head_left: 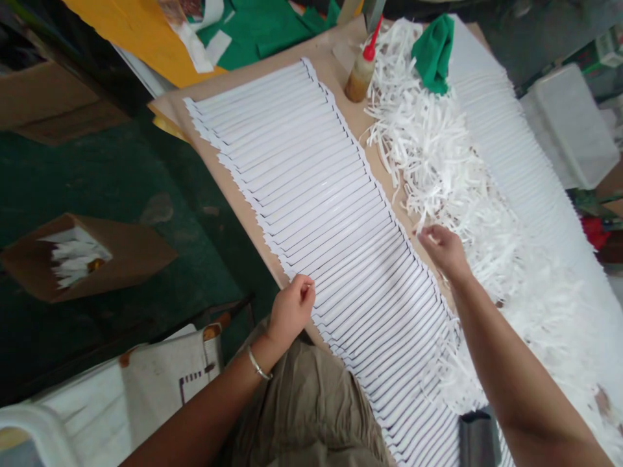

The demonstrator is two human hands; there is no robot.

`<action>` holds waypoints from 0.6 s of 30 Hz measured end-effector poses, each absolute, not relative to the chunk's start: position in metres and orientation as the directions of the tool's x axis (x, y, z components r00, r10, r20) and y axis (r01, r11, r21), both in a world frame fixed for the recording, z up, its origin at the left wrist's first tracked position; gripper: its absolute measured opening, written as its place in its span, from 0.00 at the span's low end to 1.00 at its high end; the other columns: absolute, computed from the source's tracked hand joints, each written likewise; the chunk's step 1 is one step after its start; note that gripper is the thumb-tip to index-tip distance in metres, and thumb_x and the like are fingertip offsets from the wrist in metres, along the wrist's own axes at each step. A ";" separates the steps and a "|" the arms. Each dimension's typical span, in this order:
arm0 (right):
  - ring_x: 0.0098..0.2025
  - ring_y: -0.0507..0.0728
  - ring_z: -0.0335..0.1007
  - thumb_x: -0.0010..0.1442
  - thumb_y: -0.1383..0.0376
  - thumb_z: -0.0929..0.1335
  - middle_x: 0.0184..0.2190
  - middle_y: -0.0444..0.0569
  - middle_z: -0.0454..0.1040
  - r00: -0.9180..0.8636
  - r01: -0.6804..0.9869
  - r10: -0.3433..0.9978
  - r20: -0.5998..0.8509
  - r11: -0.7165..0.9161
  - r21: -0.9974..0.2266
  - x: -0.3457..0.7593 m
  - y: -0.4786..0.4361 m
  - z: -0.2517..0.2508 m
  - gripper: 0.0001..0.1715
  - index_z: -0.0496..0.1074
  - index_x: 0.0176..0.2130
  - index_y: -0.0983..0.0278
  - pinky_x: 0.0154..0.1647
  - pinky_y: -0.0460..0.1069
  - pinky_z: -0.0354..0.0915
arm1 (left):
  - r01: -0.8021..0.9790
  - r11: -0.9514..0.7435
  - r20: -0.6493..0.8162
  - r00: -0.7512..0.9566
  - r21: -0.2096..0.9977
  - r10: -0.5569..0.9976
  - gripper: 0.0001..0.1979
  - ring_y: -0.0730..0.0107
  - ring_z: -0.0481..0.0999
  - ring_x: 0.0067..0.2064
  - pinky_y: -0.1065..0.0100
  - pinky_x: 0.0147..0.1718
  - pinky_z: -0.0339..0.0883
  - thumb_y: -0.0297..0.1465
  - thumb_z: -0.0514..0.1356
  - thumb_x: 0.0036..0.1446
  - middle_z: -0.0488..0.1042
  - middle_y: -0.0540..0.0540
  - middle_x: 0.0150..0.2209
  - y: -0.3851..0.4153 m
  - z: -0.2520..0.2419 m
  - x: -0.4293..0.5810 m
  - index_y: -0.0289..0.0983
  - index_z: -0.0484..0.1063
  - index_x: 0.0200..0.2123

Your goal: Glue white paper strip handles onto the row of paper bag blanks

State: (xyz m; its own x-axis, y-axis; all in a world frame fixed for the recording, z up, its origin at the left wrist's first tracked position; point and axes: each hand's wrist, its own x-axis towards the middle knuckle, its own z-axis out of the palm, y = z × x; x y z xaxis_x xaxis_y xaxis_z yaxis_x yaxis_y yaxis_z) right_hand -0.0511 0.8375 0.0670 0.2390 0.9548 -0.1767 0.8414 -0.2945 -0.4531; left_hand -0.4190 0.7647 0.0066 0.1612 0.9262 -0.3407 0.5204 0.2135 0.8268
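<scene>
A long row of overlapping white sheets (335,201) with dark edge lines runs diagonally over a brown-covered table. My left hand (293,303), fingers curled in a pinch, is at the row's near left edge; whatever it pinches is too small to name. Beyond the row's right edge, my right hand (444,251) is closed in a pinch beside a heap of thin white strips (438,155). A pale bit shows near its fingertips, but I cannot make out whether it is held. Some loose strips lie on the sheets below my right forearm.
A glue bottle with a red nozzle (360,74) stands near the far edge, with a green cloth (435,55) on the strips. Another row of white sheets (511,136) lies right. An open cardboard box (131,259) is on the floor left. A dark grey object (476,441) lies bottom right.
</scene>
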 end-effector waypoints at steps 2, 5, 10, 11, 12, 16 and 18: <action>0.37 0.58 0.75 0.62 0.57 0.66 0.34 0.48 0.80 0.101 0.840 0.947 -0.304 -0.245 -0.484 -0.071 0.800 0.095 0.09 0.72 0.35 0.59 0.39 0.51 0.67 | 0.447 0.099 -0.247 0.287 0.889 0.926 0.07 0.66 0.78 0.37 0.67 0.39 0.71 0.31 0.55 0.63 0.78 0.44 0.38 0.766 0.025 -0.399 0.40 0.73 0.42; 0.34 0.57 0.75 0.63 0.63 0.66 0.31 0.46 0.79 -0.183 0.820 0.863 -0.471 -0.130 -0.557 -0.118 0.760 0.121 0.03 0.70 0.37 0.59 0.38 0.51 0.67 | 0.240 -0.070 -0.061 0.501 0.968 0.864 0.16 0.61 0.77 0.53 0.63 0.52 0.70 0.28 0.53 0.64 0.76 0.40 0.53 0.765 0.056 -0.368 0.41 0.74 0.51; 0.32 0.56 0.74 0.66 0.65 0.63 0.32 0.46 0.78 -0.335 0.787 0.789 -0.514 -0.066 -0.614 -0.164 0.738 0.143 0.07 0.69 0.43 0.59 0.35 0.50 0.66 | 0.144 0.164 -0.218 0.695 0.976 0.685 0.14 0.68 0.78 0.28 0.67 0.34 0.72 0.31 0.53 0.65 0.80 0.44 0.36 0.762 0.074 -0.356 0.38 0.77 0.47; 0.31 0.55 0.74 0.67 0.64 0.63 0.31 0.46 0.78 -0.327 0.796 0.784 -0.527 -0.073 -0.601 -0.164 0.738 0.147 0.09 0.70 0.45 0.59 0.34 0.49 0.66 | 0.167 0.235 -0.283 0.700 0.958 0.656 0.13 0.69 0.75 0.24 0.68 0.29 0.69 0.33 0.53 0.65 0.78 0.46 0.30 0.761 0.072 -0.362 0.37 0.78 0.43; 0.31 0.55 0.74 0.68 0.63 0.62 0.31 0.46 0.78 -0.323 0.804 0.781 -0.535 -0.072 -0.590 -0.161 0.738 0.150 0.10 0.71 0.47 0.59 0.34 0.49 0.66 | 0.188 0.290 -0.336 0.691 0.938 0.640 0.13 0.70 0.73 0.22 0.69 0.26 0.67 0.34 0.54 0.65 0.76 0.48 0.26 0.760 0.068 -0.370 0.36 0.78 0.41; 0.35 0.56 0.76 0.69 0.61 0.62 0.35 0.49 0.80 -0.354 0.828 0.767 -0.535 -0.009 -0.561 -0.141 0.746 0.146 0.13 0.75 0.44 0.58 0.37 0.50 0.67 | 0.275 0.379 -0.468 0.563 0.883 0.681 0.12 0.70 0.71 0.21 0.71 0.24 0.63 0.35 0.56 0.61 0.69 0.52 0.18 0.754 0.045 -0.416 0.36 0.77 0.36; 0.35 0.57 0.76 0.68 0.61 0.62 0.34 0.50 0.80 -0.327 0.863 0.779 -0.535 0.016 -0.505 -0.129 0.752 0.136 0.14 0.76 0.38 0.60 0.37 0.50 0.66 | 0.333 0.391 -0.511 0.476 0.858 0.716 0.12 0.71 0.70 0.20 0.71 0.24 0.62 0.36 0.57 0.60 0.70 0.52 0.19 0.750 0.031 -0.439 0.37 0.78 0.37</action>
State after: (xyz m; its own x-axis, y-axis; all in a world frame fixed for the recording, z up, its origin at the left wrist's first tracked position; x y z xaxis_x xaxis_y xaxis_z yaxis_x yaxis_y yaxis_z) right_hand -0.1294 0.7524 0.1360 -0.3269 0.7790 -0.5350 0.8631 0.0156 -0.5047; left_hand -0.4393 0.7505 0.0309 0.4765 0.7156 -0.5108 0.3329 0.3909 0.8581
